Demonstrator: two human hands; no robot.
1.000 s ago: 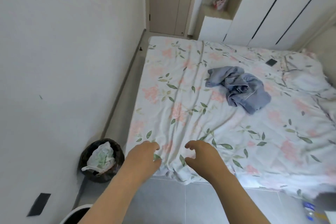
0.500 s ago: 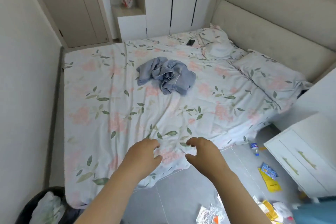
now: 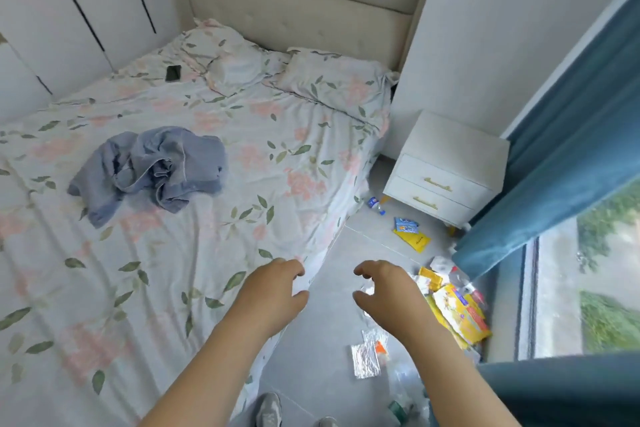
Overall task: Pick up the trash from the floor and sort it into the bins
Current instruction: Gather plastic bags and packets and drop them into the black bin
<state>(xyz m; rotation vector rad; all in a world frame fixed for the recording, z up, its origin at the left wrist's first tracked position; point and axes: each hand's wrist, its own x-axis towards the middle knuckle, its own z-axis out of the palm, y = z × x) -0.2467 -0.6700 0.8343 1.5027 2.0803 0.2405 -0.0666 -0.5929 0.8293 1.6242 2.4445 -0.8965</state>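
On the grey tiled floor (image 3: 325, 329) between the bed (image 3: 166, 274) and the window (image 3: 595, 288), the trash lies scattered: a heap of yellow wrappers (image 3: 459, 314) by the blue curtain (image 3: 554, 166), a silver foil packet (image 3: 365, 359), a yellow packet (image 3: 414, 240) touching a blue packet (image 3: 406, 225), and a small bottle (image 3: 375, 204) near the white nightstand (image 3: 457, 149). The left hand (image 3: 273, 291) and right hand (image 3: 384, 291) hover apart, fingers loosely curled, holding nothing. A crumpled blue garment (image 3: 149, 166) lies on the bed.
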